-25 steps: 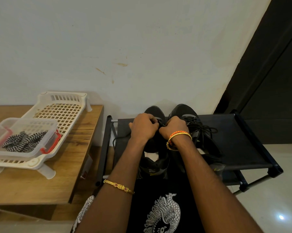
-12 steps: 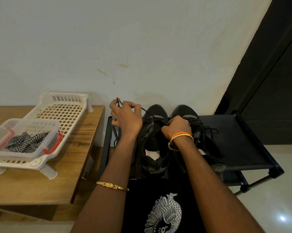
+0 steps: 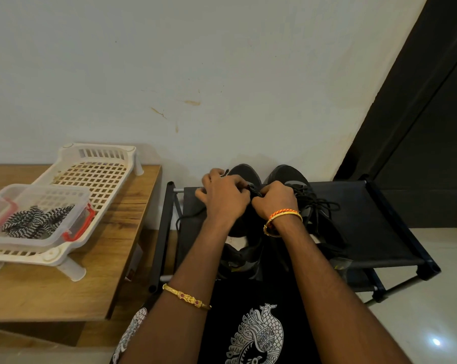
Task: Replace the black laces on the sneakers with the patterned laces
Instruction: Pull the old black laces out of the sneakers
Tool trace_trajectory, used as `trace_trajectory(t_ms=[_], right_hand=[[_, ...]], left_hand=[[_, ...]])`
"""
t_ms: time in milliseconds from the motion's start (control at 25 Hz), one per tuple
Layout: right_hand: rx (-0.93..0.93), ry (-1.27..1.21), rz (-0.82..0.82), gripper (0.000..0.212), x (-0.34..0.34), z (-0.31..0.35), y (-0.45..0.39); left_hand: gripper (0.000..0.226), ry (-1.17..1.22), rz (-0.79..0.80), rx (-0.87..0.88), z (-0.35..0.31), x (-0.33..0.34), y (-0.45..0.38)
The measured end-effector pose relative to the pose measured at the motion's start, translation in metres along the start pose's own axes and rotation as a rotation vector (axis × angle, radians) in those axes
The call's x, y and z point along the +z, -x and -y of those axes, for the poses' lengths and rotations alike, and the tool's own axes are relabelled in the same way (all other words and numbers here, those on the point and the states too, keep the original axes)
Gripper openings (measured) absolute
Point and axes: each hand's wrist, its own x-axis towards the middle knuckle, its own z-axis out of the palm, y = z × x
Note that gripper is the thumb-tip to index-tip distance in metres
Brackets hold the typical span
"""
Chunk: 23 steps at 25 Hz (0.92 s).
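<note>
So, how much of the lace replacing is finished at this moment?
Nothing looks finished. In hand: the left hand and right hand are working the black lace on the left sneaker. Left: the right sneaker still has its black laces, and the patterned laces lie unused in the clear container.

Black fabric-topped shoe rack (image 3: 374,232) against the wall, carrying two black sneakers: the left sneaker (image 3: 244,248) and the right sneaker (image 3: 301,200), set side by side, toes toward the wall. Beside it, a wooden table (image 3: 64,290) bearing a white slatted tray (image 3: 96,174), in which sits a clear plastic container (image 3: 46,195) holding the patterned laces (image 3: 35,224).
</note>
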Motion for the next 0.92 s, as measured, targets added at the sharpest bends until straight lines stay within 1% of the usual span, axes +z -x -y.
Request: trace_trajectory(t_ms=[40, 120, 200, 320, 480, 560, 640, 680, 760, 800, 840, 920], right_hand=[[-0.003, -0.002, -0.001, 0.018, -0.001, -0.001, 0.0], [-0.007, -0.005, -0.01, 0.028, -0.001, -0.001, 0.002], [-0.006, 0.0, -0.017, 0.029, -0.001, -0.002, 0.002], [0.001, 0.01, -0.012, 0.023, 0.0, -0.002, 0.001], [0.026, 0.008, -0.023, 0.013, 0.002, -0.002, 0.0], [0.037, 0.006, -0.02, 0.012, 0.002, -0.003, -0.001], [0.041, 0.004, -0.02, 0.012, 0.001, -0.003, -0.001], [0.039, 0.006, -0.022, 0.014, 0.002, -0.004, -0.002], [0.035, 0.009, -0.022, 0.016, 0.002, -0.004, -0.002], [0.036, 0.005, -0.016, 0.017, 0.002, -0.004, -0.002], [0.036, -0.002, -0.008, 0.017, 0.002, -0.004, -0.003], [0.033, -0.013, 0.007, 0.019, 0.002, -0.005, -0.005]], left_hand=[[0.024, -0.037, 0.028, 0.009, -0.001, 0.004, 0.001], [0.022, -0.08, 0.035, -0.006, -0.003, 0.011, 0.002], [0.018, -0.092, 0.009, -0.012, -0.003, 0.015, 0.002], [0.015, -0.096, -0.054, 0.012, -0.003, 0.015, 0.002], [0.006, 0.004, -0.233, 0.002, -0.002, 0.007, 0.001], [0.003, 0.08, -0.376, -0.054, 0.001, -0.001, -0.002], [0.003, 0.241, -0.503, -0.153, 0.004, -0.011, -0.007], [0.004, 0.371, -0.525, -0.198, 0.005, -0.015, -0.009], [0.007, 0.633, -0.48, -0.225, 0.008, -0.018, -0.009], [0.009, 0.695, -0.418, -0.204, 0.008, -0.017, -0.009], [0.013, 0.677, -0.339, -0.167, 0.008, -0.014, -0.009], [0.013, 0.516, -0.167, -0.076, 0.004, -0.01, -0.008]])
